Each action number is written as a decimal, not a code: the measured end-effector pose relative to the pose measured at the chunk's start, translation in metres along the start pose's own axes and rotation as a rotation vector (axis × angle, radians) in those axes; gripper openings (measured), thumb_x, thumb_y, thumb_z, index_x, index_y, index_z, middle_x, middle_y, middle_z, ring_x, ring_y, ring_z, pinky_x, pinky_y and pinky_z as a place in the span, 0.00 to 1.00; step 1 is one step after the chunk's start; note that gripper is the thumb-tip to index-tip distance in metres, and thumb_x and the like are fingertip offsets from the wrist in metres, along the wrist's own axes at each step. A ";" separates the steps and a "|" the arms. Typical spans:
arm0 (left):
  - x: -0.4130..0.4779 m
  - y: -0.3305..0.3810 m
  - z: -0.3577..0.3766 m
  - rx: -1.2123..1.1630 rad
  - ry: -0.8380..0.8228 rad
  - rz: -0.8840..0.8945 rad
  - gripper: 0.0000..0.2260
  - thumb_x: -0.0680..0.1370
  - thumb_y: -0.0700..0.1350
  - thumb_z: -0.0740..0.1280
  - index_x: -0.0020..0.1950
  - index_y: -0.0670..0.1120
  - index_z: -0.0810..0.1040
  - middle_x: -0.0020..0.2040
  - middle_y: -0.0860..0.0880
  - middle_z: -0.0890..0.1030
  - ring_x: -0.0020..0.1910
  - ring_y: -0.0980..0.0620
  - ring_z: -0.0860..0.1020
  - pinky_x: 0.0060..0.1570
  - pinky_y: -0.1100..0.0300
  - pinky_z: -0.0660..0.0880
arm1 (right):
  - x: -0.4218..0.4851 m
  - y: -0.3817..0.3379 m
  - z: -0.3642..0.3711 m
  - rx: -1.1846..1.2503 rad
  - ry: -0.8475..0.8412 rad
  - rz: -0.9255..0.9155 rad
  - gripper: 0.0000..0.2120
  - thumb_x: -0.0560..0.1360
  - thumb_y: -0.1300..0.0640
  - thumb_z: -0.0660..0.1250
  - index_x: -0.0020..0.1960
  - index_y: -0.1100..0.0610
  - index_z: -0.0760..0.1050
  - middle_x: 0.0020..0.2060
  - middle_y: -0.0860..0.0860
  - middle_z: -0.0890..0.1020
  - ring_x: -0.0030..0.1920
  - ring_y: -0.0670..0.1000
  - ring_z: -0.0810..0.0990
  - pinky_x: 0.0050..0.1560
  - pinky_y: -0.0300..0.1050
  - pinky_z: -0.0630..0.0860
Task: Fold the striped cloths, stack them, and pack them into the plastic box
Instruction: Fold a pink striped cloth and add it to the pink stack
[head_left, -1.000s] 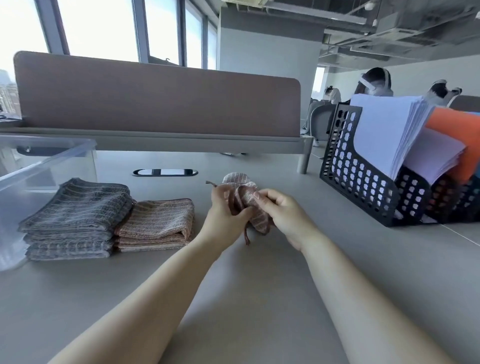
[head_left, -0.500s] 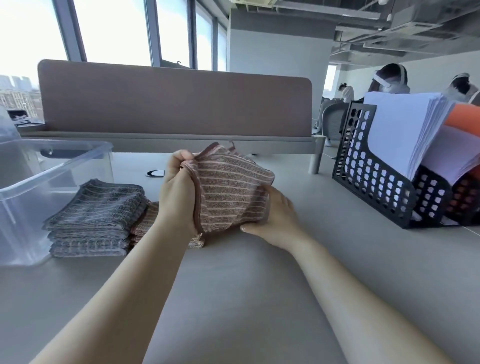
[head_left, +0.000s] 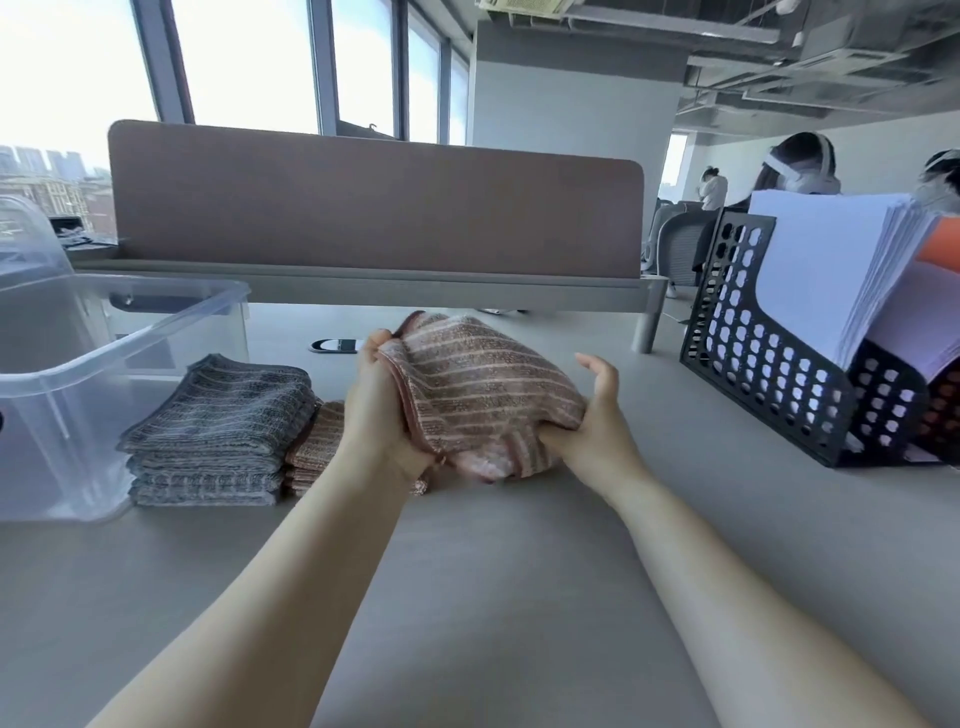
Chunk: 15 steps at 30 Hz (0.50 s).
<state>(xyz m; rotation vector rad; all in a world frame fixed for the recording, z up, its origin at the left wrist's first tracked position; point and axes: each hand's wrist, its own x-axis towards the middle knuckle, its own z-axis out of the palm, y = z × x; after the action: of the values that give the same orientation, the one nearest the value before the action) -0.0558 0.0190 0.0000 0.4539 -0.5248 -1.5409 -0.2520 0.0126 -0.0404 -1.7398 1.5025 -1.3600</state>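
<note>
Two hands are holding the pink cloth (head_left: 483, 395) above the worktop (head_left: 493, 571), beside the folded stacks (head_left: 218, 431). The left hand (head_left: 379, 415) is clenching its edge in curled fingers (head_left: 376, 345); the right hand (head_left: 597, 436) is pinching a corner, its upper fingers staying loose.

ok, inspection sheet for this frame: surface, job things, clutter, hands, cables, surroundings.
Surface: grey desk top, brown divider panel behind.
Job's things: pink striped cloth held above desk, partly folded; folded grey striped cloths stacked beside folded pink striped cloths; clear plastic box left, no cloth seen inside.
Clutter: black perforated file rack with white paper, right.
Hands: left hand grips cloth's left edge; right hand pinches its lower right.
Cables: nothing seen.
Surroundings: windows; people far right.
</note>
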 end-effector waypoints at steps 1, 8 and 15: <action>0.002 0.004 0.000 -0.012 0.027 0.075 0.17 0.80 0.50 0.57 0.67 0.47 0.67 0.61 0.43 0.76 0.55 0.43 0.77 0.52 0.37 0.75 | 0.001 0.003 -0.006 -0.078 0.076 0.017 0.40 0.67 0.56 0.75 0.70 0.47 0.54 0.50 0.51 0.80 0.50 0.55 0.79 0.55 0.52 0.75; 0.000 0.017 -0.008 -0.009 -0.096 0.037 0.26 0.76 0.51 0.62 0.73 0.49 0.63 0.68 0.39 0.73 0.64 0.36 0.74 0.53 0.33 0.73 | 0.016 0.033 -0.044 -0.354 0.344 0.257 0.26 0.72 0.60 0.66 0.68 0.54 0.64 0.60 0.54 0.77 0.59 0.58 0.74 0.56 0.50 0.71; -0.019 0.001 0.008 0.034 -0.305 -0.076 0.08 0.79 0.47 0.58 0.56 0.48 0.71 0.51 0.45 0.80 0.46 0.45 0.82 0.45 0.48 0.80 | 0.000 -0.011 -0.025 0.033 0.090 0.026 0.14 0.80 0.49 0.58 0.61 0.54 0.74 0.55 0.49 0.78 0.55 0.47 0.76 0.52 0.39 0.71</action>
<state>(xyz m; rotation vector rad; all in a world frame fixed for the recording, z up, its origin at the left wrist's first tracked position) -0.0590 0.0380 0.0068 0.2677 -0.7772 -1.6872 -0.2690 0.0223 -0.0213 -1.6531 1.5362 -1.4584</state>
